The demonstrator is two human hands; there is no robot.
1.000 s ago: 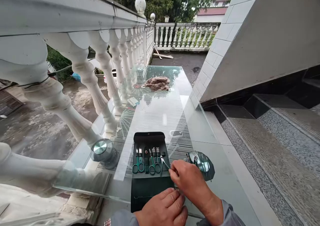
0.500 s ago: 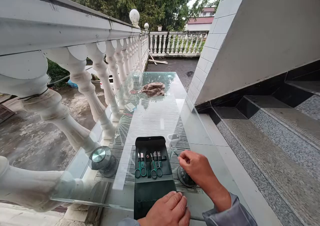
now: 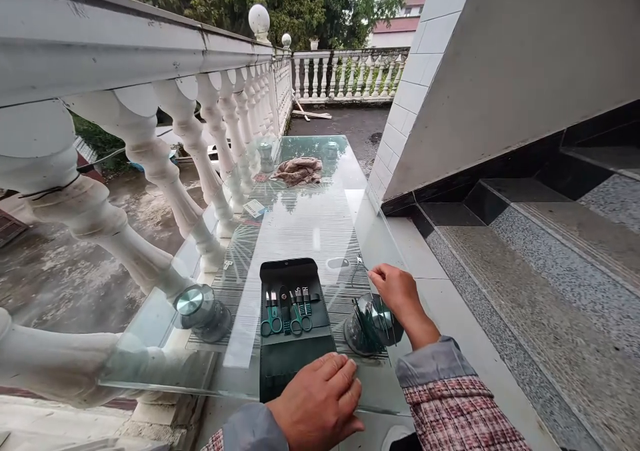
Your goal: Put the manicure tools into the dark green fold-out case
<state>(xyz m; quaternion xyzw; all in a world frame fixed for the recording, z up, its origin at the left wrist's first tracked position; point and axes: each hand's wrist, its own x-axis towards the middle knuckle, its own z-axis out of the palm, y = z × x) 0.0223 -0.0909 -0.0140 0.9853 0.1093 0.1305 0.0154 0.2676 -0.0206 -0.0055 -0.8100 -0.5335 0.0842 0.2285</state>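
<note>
A dark green manicure case (image 3: 297, 344) lies unfolded on the glass table. Green-handled scissors (image 3: 271, 319), a second pair of scissors (image 3: 301, 323) and nail clippers (image 3: 306, 299) sit in its loops. My left hand (image 3: 320, 401) rests by the case's lower right corner, fingers loosely bent and thumb apart, with nothing seen in it. My right hand (image 3: 400, 298) is closed in a pinch beyond the right table leg. At its fingertips are small nippers (image 3: 359, 264) with silvery jaws. Several slim green tools (image 3: 370, 324) lie on the glass nearer me, beside the right forearm.
A crumpled brown cloth (image 3: 299, 171) lies at the table's far end. A small box (image 3: 255, 208) and a small pale piece (image 3: 228, 264) are along the left side. White balusters (image 3: 175, 138) border the left; stone steps (image 3: 480, 258) rise on the right.
My right hand has moved forward with the nippers, uncovering the slim tools on the glass. The view has shifted slightly, and my left hand stays near the case.
</note>
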